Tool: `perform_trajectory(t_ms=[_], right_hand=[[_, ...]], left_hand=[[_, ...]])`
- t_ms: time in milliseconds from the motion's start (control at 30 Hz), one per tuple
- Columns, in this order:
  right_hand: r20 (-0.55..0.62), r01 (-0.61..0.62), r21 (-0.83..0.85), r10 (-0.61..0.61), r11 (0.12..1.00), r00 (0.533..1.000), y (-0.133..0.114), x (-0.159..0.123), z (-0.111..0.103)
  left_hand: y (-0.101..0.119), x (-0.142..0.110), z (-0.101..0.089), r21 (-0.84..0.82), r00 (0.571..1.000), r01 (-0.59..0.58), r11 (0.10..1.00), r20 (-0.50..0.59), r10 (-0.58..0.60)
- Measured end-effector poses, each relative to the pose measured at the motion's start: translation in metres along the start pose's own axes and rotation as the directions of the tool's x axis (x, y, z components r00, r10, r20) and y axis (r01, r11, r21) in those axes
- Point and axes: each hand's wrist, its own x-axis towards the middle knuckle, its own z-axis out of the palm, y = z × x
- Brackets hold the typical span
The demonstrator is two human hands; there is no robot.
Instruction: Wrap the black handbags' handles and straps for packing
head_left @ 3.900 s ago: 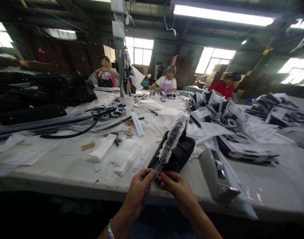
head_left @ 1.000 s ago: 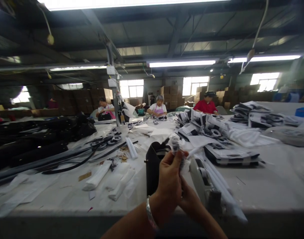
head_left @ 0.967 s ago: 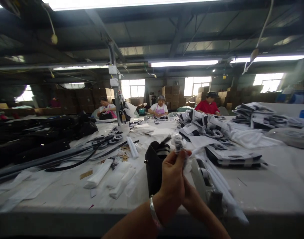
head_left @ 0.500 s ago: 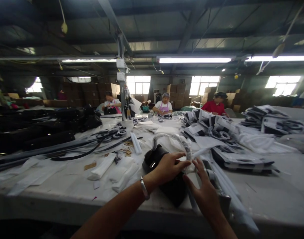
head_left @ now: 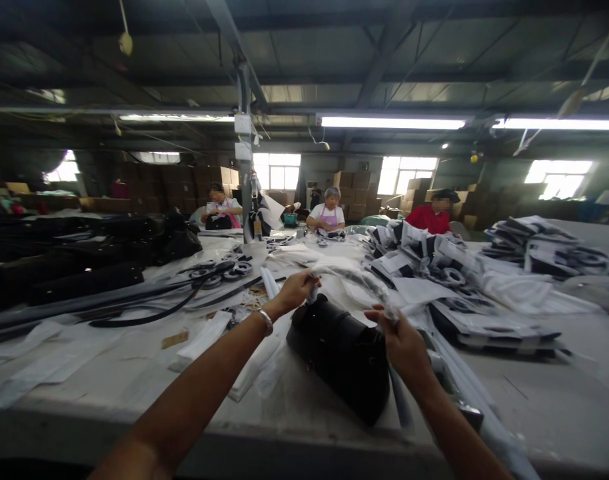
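Observation:
A black handbag [head_left: 342, 353] lies on the white work table [head_left: 134, 393] in front of me. Its handle [head_left: 352, 279] is wrapped in white foam and arches above the bag. My left hand [head_left: 294, 291] is closed on the far end of that wrapped handle, a metal bangle on its wrist. My right hand [head_left: 402, 337] is closed on the near end, by the bag's right side. Both arms reach forward over the table edge.
A grey tape dispenser [head_left: 452, 383] sits right of the bag. White foam packets [head_left: 204, 337], black straps [head_left: 149, 310] and dark bags [head_left: 74, 260] lie left. Piles of packed parts [head_left: 464, 273] cover the right. Three people [head_left: 329, 215] work at the far end.
The bag has been laid over onto its side, lengthwise. My hands have moved apart from the middle of the wrapped handle to its two ends.

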Motion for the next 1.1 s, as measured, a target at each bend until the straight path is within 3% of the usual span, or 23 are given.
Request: perform_trajectory(t_ms=[133,267,400,500,600,700,800,833,900,1000,1100], right_hand=[[-0.046,0.009,0.092,-0.004,0.996,0.999,0.003,0.043,-0.014],[-0.065,0.052,0.234,-0.038,0.971,0.997,0.002,0.088,-0.020],[0.026,0.056,0.293,-0.066,0.954,0.997,0.008,0.108,-0.008],[0.125,0.013,0.268,-0.048,0.963,0.991,0.021,0.105,0.004],[0.144,-0.024,0.176,-0.002,0.984,0.990,0.032,0.091,0.003],[-0.021,0.028,0.052,-0.027,0.998,0.999,0.027,0.062,-0.010],[-0.254,0.099,-0.031,-0.104,0.995,0.962,0.003,0.020,-0.019],[-0.232,0.059,0.012,-0.055,0.998,0.971,-0.007,0.007,-0.019],[-0.039,-0.012,0.110,0.017,0.994,0.999,-0.026,-0.012,-0.017],[0.223,-0.086,0.309,0.015,0.947,0.975,-0.048,-0.017,-0.009],[0.317,-0.205,0.504,0.041,0.839,0.947,-0.063,-0.006,-0.004]], left_hand=[[0.018,0.011,-0.020,0.027,0.998,-0.048,0.998,-0.047,0.049],[0.050,-0.002,-0.041,0.005,0.996,-0.092,0.996,-0.009,0.092],[0.062,-0.034,-0.041,-0.158,0.996,0.051,0.986,0.081,-0.038],[0.056,-0.059,-0.029,-0.250,0.978,0.196,0.948,0.119,-0.171],[0.051,-0.078,-0.018,-0.341,0.956,0.289,0.894,0.144,-0.254],[0.050,-0.088,-0.012,-0.434,0.948,0.317,0.843,0.174,-0.267],[0.055,-0.095,-0.003,-0.494,0.954,0.299,0.816,0.172,-0.246],[0.059,-0.097,0.001,-0.492,0.959,0.284,0.823,0.151,-0.241],[0.068,-0.103,0.009,-0.442,0.971,0.237,0.865,0.090,-0.221],[0.083,-0.110,0.019,-0.321,0.989,0.149,0.935,0.044,-0.143],[0.081,-0.114,0.018,-0.318,0.990,0.117,0.941,0.116,-0.084]])
